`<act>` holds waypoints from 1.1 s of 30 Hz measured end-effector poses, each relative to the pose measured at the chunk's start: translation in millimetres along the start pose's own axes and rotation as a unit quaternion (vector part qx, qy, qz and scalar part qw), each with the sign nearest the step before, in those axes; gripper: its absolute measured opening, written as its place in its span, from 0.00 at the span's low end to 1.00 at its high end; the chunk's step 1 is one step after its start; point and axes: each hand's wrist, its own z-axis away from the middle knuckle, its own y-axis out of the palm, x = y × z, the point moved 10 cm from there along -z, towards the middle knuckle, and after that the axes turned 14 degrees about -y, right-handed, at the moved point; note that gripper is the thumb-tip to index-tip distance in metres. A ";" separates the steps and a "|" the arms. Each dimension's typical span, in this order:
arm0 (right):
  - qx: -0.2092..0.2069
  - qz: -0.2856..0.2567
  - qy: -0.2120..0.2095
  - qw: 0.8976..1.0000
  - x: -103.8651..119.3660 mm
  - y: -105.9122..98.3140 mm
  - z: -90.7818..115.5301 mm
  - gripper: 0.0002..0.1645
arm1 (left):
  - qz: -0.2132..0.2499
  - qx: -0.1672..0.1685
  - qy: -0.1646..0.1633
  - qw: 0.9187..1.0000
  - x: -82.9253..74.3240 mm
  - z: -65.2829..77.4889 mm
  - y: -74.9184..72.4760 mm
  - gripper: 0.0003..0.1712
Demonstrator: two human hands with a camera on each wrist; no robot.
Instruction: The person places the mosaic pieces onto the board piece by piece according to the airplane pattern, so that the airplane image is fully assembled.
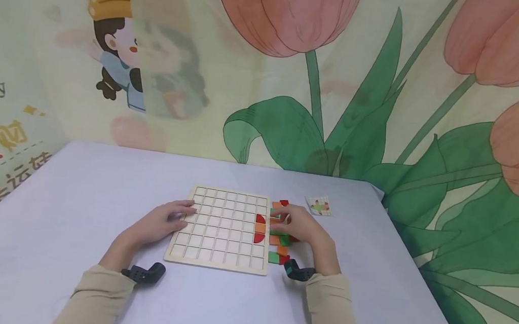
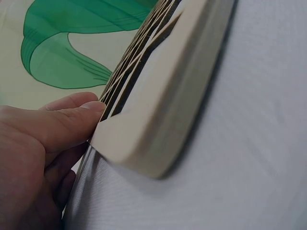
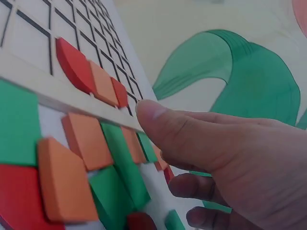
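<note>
Beige-sleeved right grip (image 1: 300, 223): I see thumb and forefinger slightly parted over loose red, orange and green tiles (image 1: 285, 241); whether they touch one, I cannot tell. Left grip (image 1: 161, 221): relaxed, fingers extended, tips at the left edge of the wooden grid board (image 1: 222, 233). The board lies flat between both grips, loose tiles along its right side, some overlapping. Its rightmost column seats two red round-edged tiles (image 1: 258, 238) with an orange square tile (image 1: 260, 227) between them. Beyond the right grip, a printed card (image 1: 319, 206) rests on the white-covered counter (image 1: 211, 305).
</note>
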 end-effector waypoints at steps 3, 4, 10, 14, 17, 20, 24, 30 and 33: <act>-0.015 0.003 0.030 0.999 -15.9 -7.3 6.0 0.23 | 0.000 0.003 0.013 1.000 -2.8 -0.4 0.4 0.24; -0.019 0.006 0.037 0.999 -20.8 -9.7 8.0 0.23 | 0.001 0.004 0.015 1.000 -3.3 -0.9 0.9 0.24; -0.026 0.005 0.064 0.998 -38.8 -17.2 17.3 0.23 | -0.002 0.005 -0.004 1.000 -0.3 -4.9 4.5 0.24; -0.032 0.002 0.075 0.997 -42.9 -21.9 20.9 0.23 | -0.006 0.004 -0.011 1.000 0.0 -5.5 3.9 0.24; -0.048 0.015 0.079 0.996 -46.4 -28.7 24.1 0.24 | -0.005 0.003 -0.011 1.000 -1.1 -4.7 2.4 0.24; -0.065 0.022 0.082 0.994 -52.8 -33.1 27.1 0.25 | -0.004 0.004 -0.015 1.000 -0.4 -4.0 2.2 0.24; -0.074 0.017 0.093 0.993 -61.8 -32.6 28.1 0.24 | -0.004 0.002 -0.014 1.000 0.6 -2.8 1.4 0.24; -0.070 0.013 0.103 0.992 -65.3 -28.3 24.9 0.23 | -0.006 0.001 -0.012 1.000 3.2 -1.4 0.3 0.24; -0.071 0.016 0.109 0.991 -66.8 -26.8 24.2 0.22 | -0.008 0.001 -0.010 1.000 2.9 -1.4 -0.1 0.24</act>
